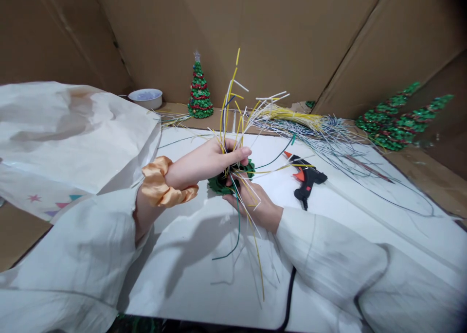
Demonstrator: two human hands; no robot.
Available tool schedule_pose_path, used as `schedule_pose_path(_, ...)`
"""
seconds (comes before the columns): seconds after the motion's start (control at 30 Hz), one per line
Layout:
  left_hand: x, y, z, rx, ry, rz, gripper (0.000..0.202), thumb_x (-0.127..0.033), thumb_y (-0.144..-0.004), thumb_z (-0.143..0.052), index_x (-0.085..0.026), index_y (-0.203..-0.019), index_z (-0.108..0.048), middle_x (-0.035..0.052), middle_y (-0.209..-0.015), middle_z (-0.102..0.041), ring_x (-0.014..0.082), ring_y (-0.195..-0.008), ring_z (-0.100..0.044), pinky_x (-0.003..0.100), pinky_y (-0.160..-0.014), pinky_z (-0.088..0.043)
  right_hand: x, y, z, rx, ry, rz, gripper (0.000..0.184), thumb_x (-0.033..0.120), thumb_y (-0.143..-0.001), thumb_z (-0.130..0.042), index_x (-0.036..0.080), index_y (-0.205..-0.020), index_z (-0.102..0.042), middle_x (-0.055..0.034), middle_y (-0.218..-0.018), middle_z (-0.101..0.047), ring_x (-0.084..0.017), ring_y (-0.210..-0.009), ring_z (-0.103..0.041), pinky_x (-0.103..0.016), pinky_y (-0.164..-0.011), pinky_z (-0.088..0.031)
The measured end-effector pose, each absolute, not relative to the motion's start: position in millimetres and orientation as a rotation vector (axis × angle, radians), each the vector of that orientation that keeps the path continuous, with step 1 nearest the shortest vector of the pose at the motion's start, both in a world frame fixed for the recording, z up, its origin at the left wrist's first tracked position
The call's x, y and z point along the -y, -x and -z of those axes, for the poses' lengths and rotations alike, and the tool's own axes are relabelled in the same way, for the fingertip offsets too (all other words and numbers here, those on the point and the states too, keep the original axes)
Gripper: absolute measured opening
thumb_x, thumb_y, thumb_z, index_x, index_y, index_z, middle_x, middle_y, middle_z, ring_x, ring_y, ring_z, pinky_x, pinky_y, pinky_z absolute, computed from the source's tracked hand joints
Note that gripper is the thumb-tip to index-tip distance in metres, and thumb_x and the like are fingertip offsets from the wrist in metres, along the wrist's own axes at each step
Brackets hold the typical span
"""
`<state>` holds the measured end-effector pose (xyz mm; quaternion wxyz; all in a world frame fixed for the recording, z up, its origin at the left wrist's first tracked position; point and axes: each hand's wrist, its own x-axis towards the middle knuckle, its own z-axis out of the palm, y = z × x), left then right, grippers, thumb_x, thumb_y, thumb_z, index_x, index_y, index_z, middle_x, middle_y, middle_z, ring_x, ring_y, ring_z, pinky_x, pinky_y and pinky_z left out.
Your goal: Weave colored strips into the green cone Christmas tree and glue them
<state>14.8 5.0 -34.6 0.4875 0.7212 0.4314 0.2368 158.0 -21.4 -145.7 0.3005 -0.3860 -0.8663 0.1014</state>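
A dark green ruffled piece (216, 186) is held above the white table, with many thin coated wires (240, 112) in yellow, white, green and blue coming out of its hollow middle. My left hand (228, 154), with an orange scrunchie (160, 182) at its wrist, is closed around the wire bundle where it leaves the piece. Below and to the right, my right hand (253, 201) grips the green piece from underneath. Some wires splay down over the right fingers. My palms hide how the wires are fixed inside.
A black and orange glue gun (308, 180) lies to the right, near a heap of loose wires (310, 124). Small decorated Christmas trees (200, 90) stand at the back and lie at the right (401, 121). A white bowl (146, 98) and a large white bag (73, 138) are left.
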Motion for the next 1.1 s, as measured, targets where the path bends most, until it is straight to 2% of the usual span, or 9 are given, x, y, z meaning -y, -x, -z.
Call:
schedule_pose_path(0.17, -5.8, -13.8, 35.9, -1.025, -1.772, -0.589, 0.034, -0.051, -0.077, -0.053, -0.018, -0.075, -0.062, 0.0018, -0.069, -0.064, 0.0132, -0.062, -0.060, 0.022, -0.056, -0.044, 21.3, -158.6, 144.2, 2.329, 1.019, -0.295, 0.024, 0.019, -0.081, -0.049, 0.018, -0.102, -0.038, -0.0123, -0.104, -0.057, -0.024, -0.091, -0.060, -0.034, -0.066, -0.052)
schedule_pose_path(0.83, -2.5, -15.7, 32.0, -1.063, -1.762, -0.576, 0.033, -0.051, -0.077, -0.053, -0.019, -0.073, -0.062, 0.0014, -0.075, -0.066, 0.0104, -0.056, -0.056, 0.019, -0.047, -0.038, 20.3, -159.0, 144.4, 2.331, 1.029, -0.276, 0.019, 0.024, -0.083, -0.046, 0.018, -0.102, -0.044, -0.0103, -0.103, -0.060, -0.018, -0.076, -0.062, -0.030, -0.060, -0.050)
schedule_pose_path(1.1, -5.0, -14.8, 35.2, -1.023, -1.741, -0.584, 0.033, -0.051, -0.077, -0.052, -0.020, -0.073, -0.061, 0.0004, -0.063, -0.061, 0.0123, -0.058, -0.057, 0.020, -0.052, -0.042, 18.9, -158.4, 146.1, 2.339, 0.958, -0.177, 0.020, 0.026, -0.087, -0.041, 0.013, -0.102, -0.045, -0.0134, -0.095, -0.061, -0.021, -0.077, -0.062, -0.031, -0.059, -0.050)
